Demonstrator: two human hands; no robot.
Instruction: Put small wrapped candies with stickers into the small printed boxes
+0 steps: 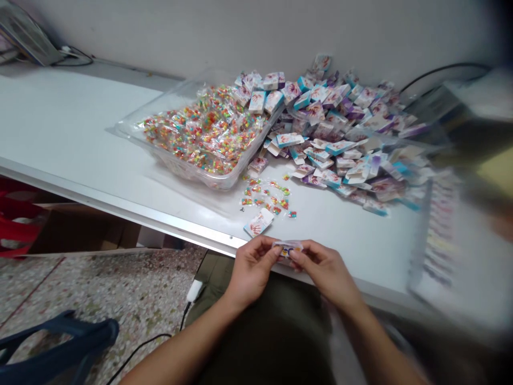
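Between both my hands, just over the table's front edge, is a small printed cardboard box [287,249], white with purple and yellow marks. My left hand [254,267] pinches its left end with thumb and fingers. Its right end is gripped by my right hand [323,267], the thumb on the near face. Whether anything is inside the box, I cannot tell. Just beyond my hands an open white and blue box [258,223] lies on the table. Several small clear packets of colourful pieces [266,195] are spread behind it.
A clear plastic tray [188,172] filled with colourful packets stands at the back centre. Right of it is a large heap of small boxes [340,139]. A blurred printed sheet [438,235] lies at the right. A blue plastic stool [68,342] and a cardboard box [86,230] are below the table.
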